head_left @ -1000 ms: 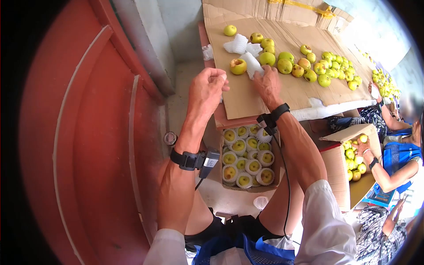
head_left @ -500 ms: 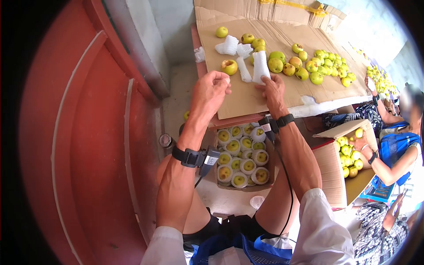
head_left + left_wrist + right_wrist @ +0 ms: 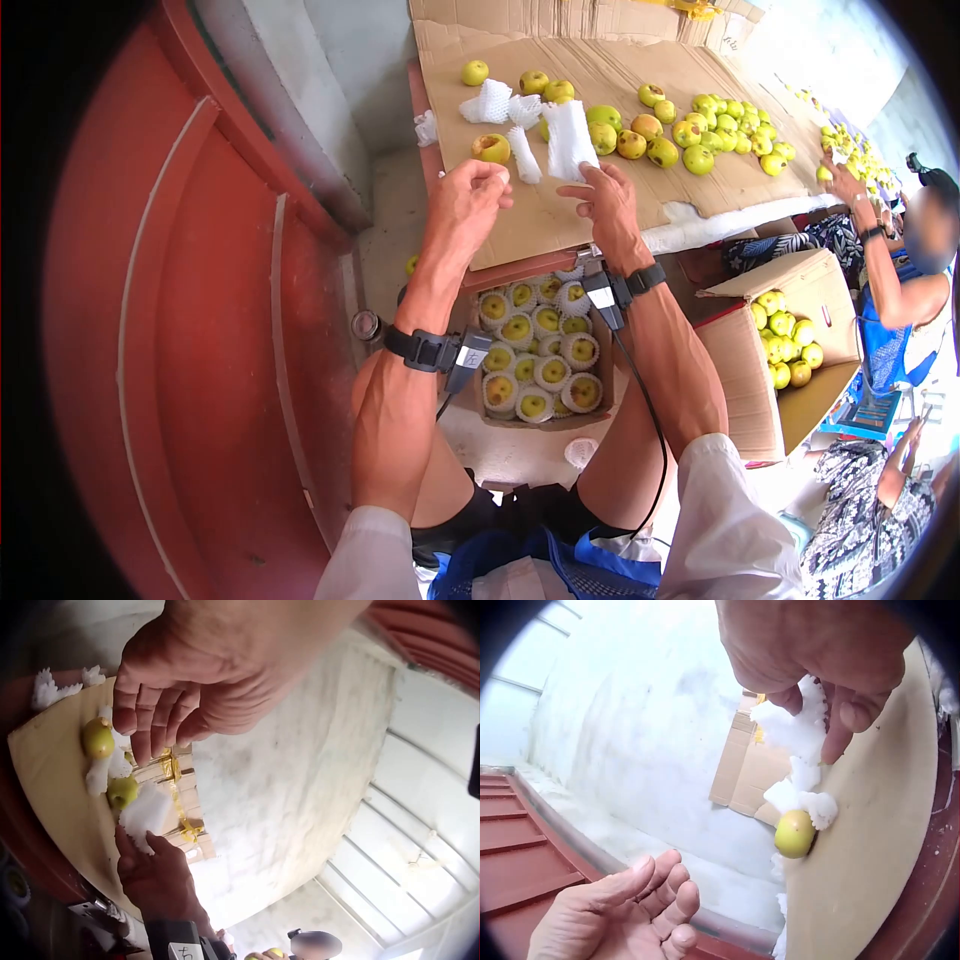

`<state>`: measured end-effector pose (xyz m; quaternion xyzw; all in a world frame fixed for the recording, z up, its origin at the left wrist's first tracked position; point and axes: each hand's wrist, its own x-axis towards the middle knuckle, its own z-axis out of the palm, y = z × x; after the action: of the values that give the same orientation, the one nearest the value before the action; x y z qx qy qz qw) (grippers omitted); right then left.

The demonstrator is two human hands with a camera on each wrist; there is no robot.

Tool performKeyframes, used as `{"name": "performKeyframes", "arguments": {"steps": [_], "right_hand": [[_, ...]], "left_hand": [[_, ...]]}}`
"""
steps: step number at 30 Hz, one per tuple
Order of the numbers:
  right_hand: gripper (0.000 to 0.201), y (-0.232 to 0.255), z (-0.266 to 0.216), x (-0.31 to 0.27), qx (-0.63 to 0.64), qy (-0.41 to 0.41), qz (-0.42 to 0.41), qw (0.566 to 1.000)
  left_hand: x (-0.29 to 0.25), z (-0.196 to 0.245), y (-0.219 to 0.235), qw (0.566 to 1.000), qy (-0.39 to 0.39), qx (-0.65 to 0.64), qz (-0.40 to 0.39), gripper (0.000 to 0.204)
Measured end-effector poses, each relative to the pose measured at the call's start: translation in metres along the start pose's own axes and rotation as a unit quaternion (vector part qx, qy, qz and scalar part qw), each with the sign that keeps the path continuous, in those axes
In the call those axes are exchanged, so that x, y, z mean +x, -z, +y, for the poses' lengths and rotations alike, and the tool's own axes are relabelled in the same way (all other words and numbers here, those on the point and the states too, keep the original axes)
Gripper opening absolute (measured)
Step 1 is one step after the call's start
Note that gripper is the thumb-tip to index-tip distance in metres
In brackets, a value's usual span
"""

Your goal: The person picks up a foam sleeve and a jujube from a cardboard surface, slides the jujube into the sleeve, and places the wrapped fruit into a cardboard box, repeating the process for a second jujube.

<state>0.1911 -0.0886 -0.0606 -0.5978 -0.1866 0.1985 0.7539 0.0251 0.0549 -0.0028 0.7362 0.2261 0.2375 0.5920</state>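
Note:
My right hand [image 3: 590, 190] pinches a white foam net sleeve [image 3: 568, 138] and holds it upright above the cardboard sheet [image 3: 545, 225]; the right wrist view shows the sleeve [image 3: 791, 727] between thumb and fingers. My left hand [image 3: 490, 185] hovers just left of it, fingers loosely curled and empty, as the left wrist view [image 3: 172, 690] confirms. A bruised yellow apple [image 3: 490, 148] lies on the cardboard beyond my left hand, next to another foam sleeve [image 3: 523, 155]. Several green-yellow apples [image 3: 660, 150] spread across the sheet further right.
Below the table edge, between my knees, a carton [image 3: 530, 424] holds several apples wrapped in foam nets. A second carton [image 3: 745, 380] of apples stands at the right, where another person [image 3: 900, 290] reaches. A red door [image 3: 200, 300] fills the left.
My right hand has lifted the foam sleeve off the cardboard and drawn it back toward me and the left hand. The left hand stayed about where it was.

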Motion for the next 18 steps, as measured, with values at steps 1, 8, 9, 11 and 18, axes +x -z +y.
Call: {"name": "performKeyframes", "arguments": {"steps": [1, 8, 9, 11, 18], "right_hand": [[0.042, -0.001, -0.003, -0.004, 0.001, 0.000, -0.002, 1.000], [0.041, -0.026, -0.032, -0.038, 0.072, -0.062, -0.160, 0.982], [0.041, -0.027, -0.032, -0.039, 0.068, -0.074, -0.180, 0.979], [0.040, -0.027, -0.033, -0.040, 0.071, -0.072, -0.180, 0.979], [0.043, -0.010, -0.024, -0.030, 0.097, -0.053, -0.079, 0.991]], "left_hand": [[0.000, 0.002, -0.001, 1.000, 0.008, 0.014, -0.015, 0.033], [0.004, 0.002, -0.010, 0.995, 0.016, -0.095, -0.029, 0.041], [0.007, -0.004, -0.009, 0.991, 0.005, -0.128, -0.036, 0.040], [0.008, -0.007, -0.008, 0.986, -0.007, -0.161, -0.045, 0.039], [0.014, -0.020, 0.004, 0.997, 0.001, -0.075, 0.005, 0.029]]}}
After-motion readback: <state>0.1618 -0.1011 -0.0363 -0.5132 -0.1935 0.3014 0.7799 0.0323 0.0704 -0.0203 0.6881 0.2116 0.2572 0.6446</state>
